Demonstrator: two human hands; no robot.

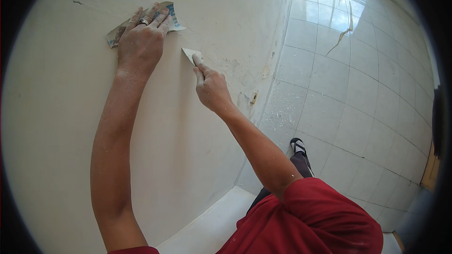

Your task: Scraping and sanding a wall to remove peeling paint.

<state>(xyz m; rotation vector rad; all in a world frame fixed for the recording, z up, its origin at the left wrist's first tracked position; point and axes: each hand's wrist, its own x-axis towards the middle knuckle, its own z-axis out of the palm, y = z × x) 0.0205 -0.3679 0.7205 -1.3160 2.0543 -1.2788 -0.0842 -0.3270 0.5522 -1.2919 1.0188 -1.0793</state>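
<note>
Against the pale wall, my left hand lies over a sheet of sandpaper, fingers spread across its printed backing and pressing it to the surface. A ring sits on one finger, and white dust coats the hand. My right hand is closed round a putty knife, one finger stretched along it toward the blade. The blade is close to the wall, just right of and below the sandpaper; whether it touches, I cannot tell. Most of the knife's handle is hidden inside my grip.
Flaking patches mark the wall's lower part, near a small wall fitting. White chips litter the tiled floor along the wall. A torn strip lies farther off. My foot stands on the tiles.
</note>
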